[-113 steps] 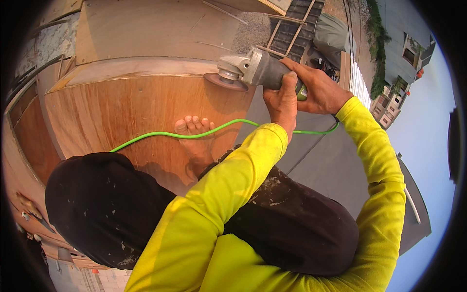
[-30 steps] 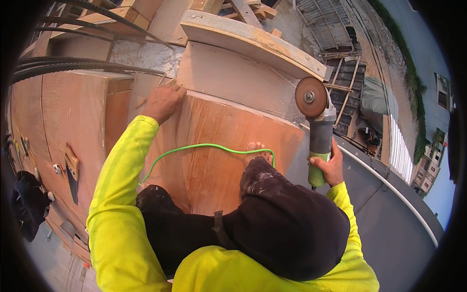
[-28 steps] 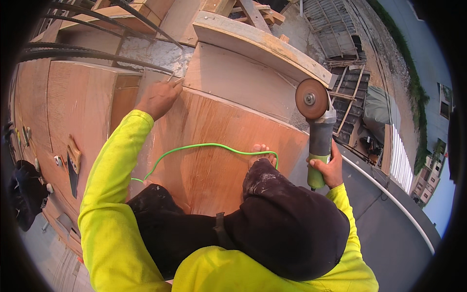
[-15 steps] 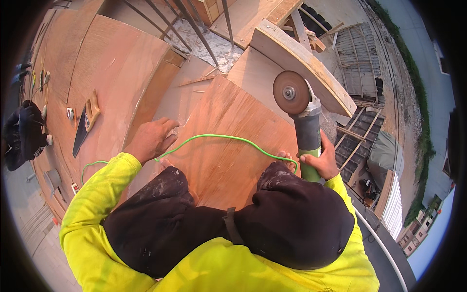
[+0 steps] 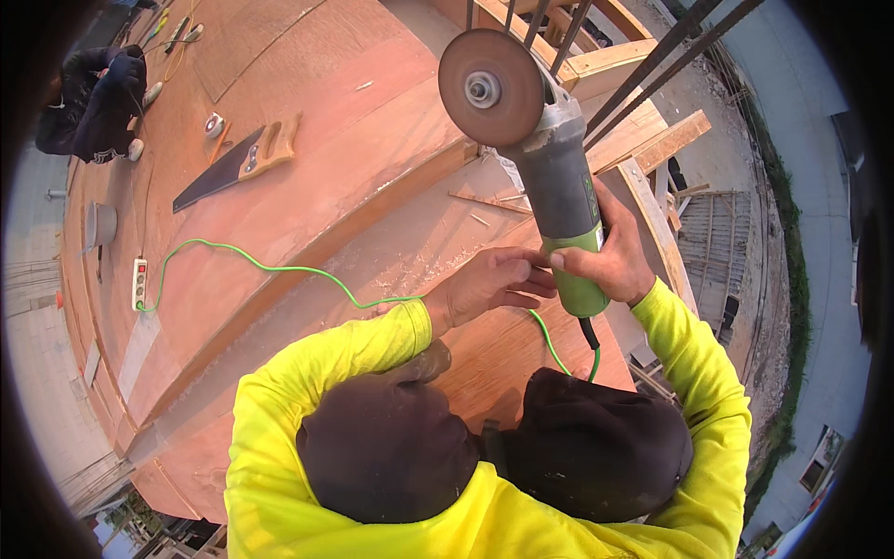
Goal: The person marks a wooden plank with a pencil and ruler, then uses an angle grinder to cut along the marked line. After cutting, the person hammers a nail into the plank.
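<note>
Because the right hand [image 5: 610,265] alone clasps the grey-and-green angle grinder [image 5: 549,177] at upper centre, its rust-brown disc [image 5: 491,88] raised bare, while the loosely curled left hand [image 5: 489,284] merely touches it, the grinder could twist free or snag the trailing green cord [image 5: 279,270].

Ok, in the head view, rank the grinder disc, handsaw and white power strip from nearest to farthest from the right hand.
1. Grinder disc: just above the right hand, atop the held tool.
2. Handsaw: far to the upper left, on plywood.
3. White power strip: far left edge.
</note>
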